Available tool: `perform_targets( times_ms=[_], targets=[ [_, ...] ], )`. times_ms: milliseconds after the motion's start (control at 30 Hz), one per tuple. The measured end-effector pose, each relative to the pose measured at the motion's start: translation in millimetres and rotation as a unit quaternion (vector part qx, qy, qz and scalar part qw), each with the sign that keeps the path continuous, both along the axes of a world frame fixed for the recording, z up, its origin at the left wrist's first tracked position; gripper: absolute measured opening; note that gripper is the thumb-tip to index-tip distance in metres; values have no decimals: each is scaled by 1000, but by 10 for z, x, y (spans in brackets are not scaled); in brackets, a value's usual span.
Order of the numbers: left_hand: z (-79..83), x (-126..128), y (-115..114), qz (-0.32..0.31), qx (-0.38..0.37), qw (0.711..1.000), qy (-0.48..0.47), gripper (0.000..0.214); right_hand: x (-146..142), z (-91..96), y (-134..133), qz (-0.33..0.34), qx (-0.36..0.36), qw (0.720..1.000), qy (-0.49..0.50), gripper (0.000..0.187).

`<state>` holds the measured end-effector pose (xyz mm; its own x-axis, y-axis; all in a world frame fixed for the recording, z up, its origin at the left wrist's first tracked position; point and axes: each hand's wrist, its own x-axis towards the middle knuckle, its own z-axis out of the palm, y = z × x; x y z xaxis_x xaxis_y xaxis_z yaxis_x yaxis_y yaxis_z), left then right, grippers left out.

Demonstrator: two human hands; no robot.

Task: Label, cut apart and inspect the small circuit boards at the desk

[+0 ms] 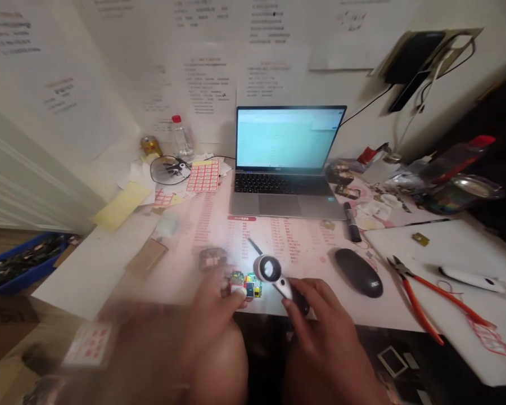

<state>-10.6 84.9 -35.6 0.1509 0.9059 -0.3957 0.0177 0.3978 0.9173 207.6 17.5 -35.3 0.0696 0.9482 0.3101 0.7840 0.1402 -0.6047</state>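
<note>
My left hand [219,298] pinches a small green circuit board [254,286] near the front edge of the desk, thumb on top. Yellow and black parts show on the board, and a bright light falls on it. In my right hand [316,309] is an illuminated magnifying glass [270,268], gripped by its black handle. Its round lens is tilted just above and to the right of the board. A thin dark stick [254,246] lies behind the lens. A small brownish block [213,258], rather blurred, sits just beyond my left hand.
An open laptop [284,197] stands at the back. Right of my hands are a black mouse [358,273], a marker [352,223] and orange-handled pliers [419,289] on a white board [468,242]. Red-printed label sheets [203,176] lie left; a blue bin [25,261] is beside the desk.
</note>
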Motion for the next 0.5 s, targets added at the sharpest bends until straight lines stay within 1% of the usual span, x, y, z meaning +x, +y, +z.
perform_targets(
  times_ms=[100,167,367,500],
  targets=[
    [-37,-42,1,-13,33,999,14,51,-65,56,-100,36,36,997,-55,27],
    [-64,-74,12,-21,43,999,5,53,-90,76,-112,46,40,995,-74,26],
    [-146,-130,51,-17,55,998,-6,61,-87,42,-89,58,7,994,-94,29],
    [-137,-113,60,-10,48,999,3,63,-85,-13,-92,65,-22,993,-99,31]
  ],
)
